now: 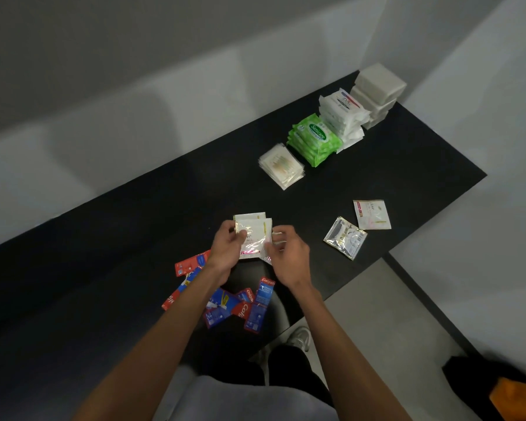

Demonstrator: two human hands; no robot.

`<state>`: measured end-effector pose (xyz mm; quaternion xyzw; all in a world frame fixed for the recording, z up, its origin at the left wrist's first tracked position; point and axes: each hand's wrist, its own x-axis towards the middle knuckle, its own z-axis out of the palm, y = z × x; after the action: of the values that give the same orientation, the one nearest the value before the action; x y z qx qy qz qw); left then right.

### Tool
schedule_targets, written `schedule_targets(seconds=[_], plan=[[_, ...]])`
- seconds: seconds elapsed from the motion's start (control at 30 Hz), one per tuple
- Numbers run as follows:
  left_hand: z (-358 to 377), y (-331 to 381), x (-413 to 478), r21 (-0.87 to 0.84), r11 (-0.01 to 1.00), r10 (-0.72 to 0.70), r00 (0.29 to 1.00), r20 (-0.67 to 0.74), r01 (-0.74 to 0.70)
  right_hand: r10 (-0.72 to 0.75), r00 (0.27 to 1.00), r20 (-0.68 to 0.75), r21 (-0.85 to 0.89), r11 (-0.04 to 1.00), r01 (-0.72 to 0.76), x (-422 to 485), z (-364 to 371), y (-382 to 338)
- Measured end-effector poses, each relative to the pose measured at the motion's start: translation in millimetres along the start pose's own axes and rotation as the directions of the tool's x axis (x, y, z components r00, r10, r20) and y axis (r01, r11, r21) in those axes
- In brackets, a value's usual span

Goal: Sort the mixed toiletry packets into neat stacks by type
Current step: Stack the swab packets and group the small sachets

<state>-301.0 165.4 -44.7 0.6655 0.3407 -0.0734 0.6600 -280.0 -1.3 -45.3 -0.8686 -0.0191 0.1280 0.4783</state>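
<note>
Over the middle of the black table, both my hands hold a small bunch of white Dove sachets. My left hand pinches the bunch at its left edge, and my right hand grips its right side. Two more white sachets lie loose to the right. Red and blue Colgate sachets lie scattered under my forearms near the front edge.
At the back right stand sorted stacks: clear-wrapped packets, green Sanicare wipes, white Dove packs and white soap bars. The table's front right edge drops to a grey floor; my shoe shows below.
</note>
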Motion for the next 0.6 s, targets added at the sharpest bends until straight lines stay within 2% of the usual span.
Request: schedule_targets(seconds=[0.17, 0.37, 0.47, 0.6], plan=[[-3, 4, 29, 0.31, 0.949, 0.089, 0.99, -0.105, -0.052, 0.019, 1.0, -0.011, -0.13, 0.991, -0.02, 31, 19, -1], [-2, -5, 61, 0.629, 0.776, 0.142, 0.984, -0.109, -0.042, 0.068, 0.996, 0.05, -0.26, 0.964, -0.053, 46, 30, 2], [2, -5, 58, 0.683, 0.729, 0.159, 0.981, -0.112, -0.041, 0.044, 0.997, 0.07, -0.313, 0.949, -0.02, 44, 31, 3], [8, 1, 46, 0.69, 0.723, 0.166, 0.98, -0.115, -0.041, 0.027, 0.999, 0.044, -0.251, 0.968, -0.015, 40, 23, 6]])
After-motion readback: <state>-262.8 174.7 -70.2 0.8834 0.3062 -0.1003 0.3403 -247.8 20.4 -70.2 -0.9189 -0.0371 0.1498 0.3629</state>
